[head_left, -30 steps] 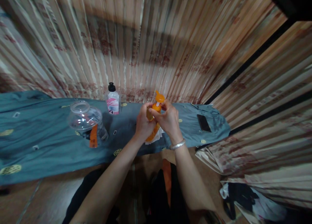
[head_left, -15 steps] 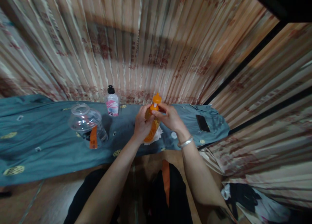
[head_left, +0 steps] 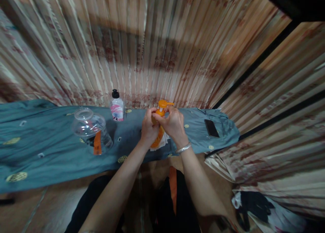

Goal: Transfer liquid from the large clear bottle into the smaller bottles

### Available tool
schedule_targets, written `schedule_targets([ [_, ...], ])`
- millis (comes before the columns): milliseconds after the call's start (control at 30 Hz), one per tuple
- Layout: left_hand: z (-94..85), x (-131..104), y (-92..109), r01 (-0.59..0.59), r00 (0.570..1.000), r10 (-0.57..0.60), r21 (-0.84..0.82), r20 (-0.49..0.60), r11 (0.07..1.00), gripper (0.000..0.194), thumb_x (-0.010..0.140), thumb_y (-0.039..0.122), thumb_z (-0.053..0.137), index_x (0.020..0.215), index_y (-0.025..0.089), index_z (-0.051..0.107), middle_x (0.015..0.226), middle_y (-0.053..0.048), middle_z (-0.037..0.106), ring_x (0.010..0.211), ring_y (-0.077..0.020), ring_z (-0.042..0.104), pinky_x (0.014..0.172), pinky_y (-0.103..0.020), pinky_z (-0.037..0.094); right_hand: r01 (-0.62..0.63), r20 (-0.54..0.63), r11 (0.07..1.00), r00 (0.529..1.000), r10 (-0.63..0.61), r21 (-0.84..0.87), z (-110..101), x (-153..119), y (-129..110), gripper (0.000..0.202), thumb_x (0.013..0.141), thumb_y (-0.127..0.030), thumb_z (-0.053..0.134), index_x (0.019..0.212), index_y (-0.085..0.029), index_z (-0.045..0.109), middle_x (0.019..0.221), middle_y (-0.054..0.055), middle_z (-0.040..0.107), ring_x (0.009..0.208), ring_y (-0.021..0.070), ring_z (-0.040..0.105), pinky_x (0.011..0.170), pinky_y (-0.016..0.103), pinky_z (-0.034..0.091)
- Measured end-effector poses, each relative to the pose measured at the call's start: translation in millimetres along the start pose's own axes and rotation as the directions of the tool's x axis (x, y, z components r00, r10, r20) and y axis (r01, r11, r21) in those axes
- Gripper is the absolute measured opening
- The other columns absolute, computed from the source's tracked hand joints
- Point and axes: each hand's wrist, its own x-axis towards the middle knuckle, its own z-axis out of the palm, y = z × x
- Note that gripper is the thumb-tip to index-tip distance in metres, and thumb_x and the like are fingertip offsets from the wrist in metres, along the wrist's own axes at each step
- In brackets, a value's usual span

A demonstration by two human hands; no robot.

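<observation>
An orange pump bottle (head_left: 158, 138) stands upright on a crumpled white tissue (head_left: 164, 143). Its orange pump head (head_left: 163, 103) has the spout pointing right. My left hand (head_left: 149, 126) is closed around the upper part of the bottle from the left. With thumb and fingers, my right hand (head_left: 174, 122) grips the orange collar just below the pump head; a silver bangle circles that wrist. Both hands cover much of the bottle's neck and shoulder.
A clear plastic jar (head_left: 92, 130) with an orange label and a clear bottle (head_left: 117, 108) with a black cap stand to the left. A dark phone (head_left: 211, 128) lies at the right on the blue-green cloth (head_left: 58, 158). Pleated curtains (head_left: 122, 50) hang behind.
The pump head has turned, so its spout now points right. My right hand has shifted left and rotated about the collar. My left hand has kept its hold.
</observation>
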Motion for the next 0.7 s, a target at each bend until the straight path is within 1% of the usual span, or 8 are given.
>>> schedule_targets([
  [100,-0.5,0,-1,-0.012,1.0,0.012,0.004,0.006,1.0,0.025,0.09,0.034,0.059,0.112,0.022,0.054,0.111,-0.007,0.067,0.106,-0.0245,0.065,0.095,-0.038,0.052,0.043,0.025,0.998,0.999,-0.044,0.035,-1,-1,4,0.03,0.079,-0.043,0.077,0.094,-0.019,0.068,0.094,0.012,0.075,0.093,0.0281,0.07,0.082,0.036,0.053],
  [233,-2.7,-1,-6,-0.036,0.999,0.036,0.008,0.038,0.999,0.03,0.093,0.039,0.056,0.118,0.023,0.054,0.116,-0.009,0.065,0.111,-0.0255,0.064,0.099,-0.041,0.051,0.126,0.161,0.971,0.974,-0.161,0.205,-3,-2,15,0.024,0.089,-0.036,0.065,0.105,-0.019,0.067,0.102,0.008,0.074,0.094,0.0232,0.07,0.085,0.033,0.052],
  [300,-3.5,-1,-9,-0.051,0.997,0.051,0.006,0.061,0.999,0.032,0.094,0.04,0.054,0.121,0.022,0.053,0.12,-0.01,0.064,0.114,-0.0263,0.062,0.103,-0.043,0.049,0.132,0.202,0.946,0.959,-0.197,0.297,-3,-2,19,0.022,0.092,-0.032,0.059,0.108,-0.02,0.067,0.106,0.007,0.074,0.093,0.0213,0.07,0.086,0.032,0.052],
  [367,-3.7,-2,-12,-0.065,0.994,0.065,-0.001,0.085,0.998,0.035,0.095,0.04,0.051,0.125,0.021,0.051,0.125,-0.012,0.062,0.121,-0.0273,0.06,0.109,-0.046,0.046,0.105,0.195,0.932,0.964,-0.182,0.347,-3,-2,20,0.023,0.092,-0.032,0.058,0.11,-0.021,0.067,0.109,0.007,0.075,0.097,0.0215,0.07,0.088,0.033,0.052],
  [467,-3.3,-5,-14,-0.075,0.99,0.076,-0.017,0.117,0.997,0.043,0.094,0.04,0.053,0.132,0.021,0.047,0.135,-0.015,0.057,0.131,-0.029,0.054,0.115,-0.05,0.04,0.048,0.146,0.96,0.985,-0.091,0.276,-5,-2,16,0.023,0.088,-0.035,0.065,0.106,-0.022,0.068,0.1,0.006,0.075,0.096,0.0245,0.071,0.087,0.035,0.053],
  [567,-3.8,-7,-17,-0.076,0.987,0.08,-0.037,0.141,0.996,0.058,0.086,0.04,0.066,0.135,0.02,0.045,0.139,-0.016,0.054,0.134,-0.0316,0.051,0.117,-0.053,0.038,0.013,0.063,0.993,0.998,-0.021,0.118,-4,-3,9,0.023,0.083,-0.037,0.072,0.098,-0.019,0.067,0.089,0.007,0.074,0.089,0.0271,0.07,0.082,0.037,0.053],
  [633,-4.5,-8,-18,-0.071,0.987,0.079,-0.054,0.142,0.996,0.06,0.082,0.039,0.07,0.134,0.019,0.047,0.137,-0.016,0.056,0.134,-0.0323,0.052,0.118,-0.053,0.037,0.036,-0.004,0.999,0.999,-0.036,0.032,-2,-4,5,0.022,0.082,-0.038,0.072,0.092,-0.019,0.065,0.089,0.01,0.073,0.091,0.0281,0.069,0.083,0.038,0.053],
  [700,-4.5,-8,-19,-0.061,0.99,0.071,-0.077,0.125,0.995,0.054,0.085,0.038,0.067,0.132,0.019,0.049,0.135,-0.015,0.058,0.132,-0.0313,0.054,0.117,-0.053,0.038,0.085,-0.058,0.995,0.994,-0.088,-0.041,2,-4,1,0.02,0.083,-0.038,0.071,0.087,-0.019,0.064,0.089,0.012,0.072,0.096,0.0295,0.068,0.087,0.04,0.053],
])
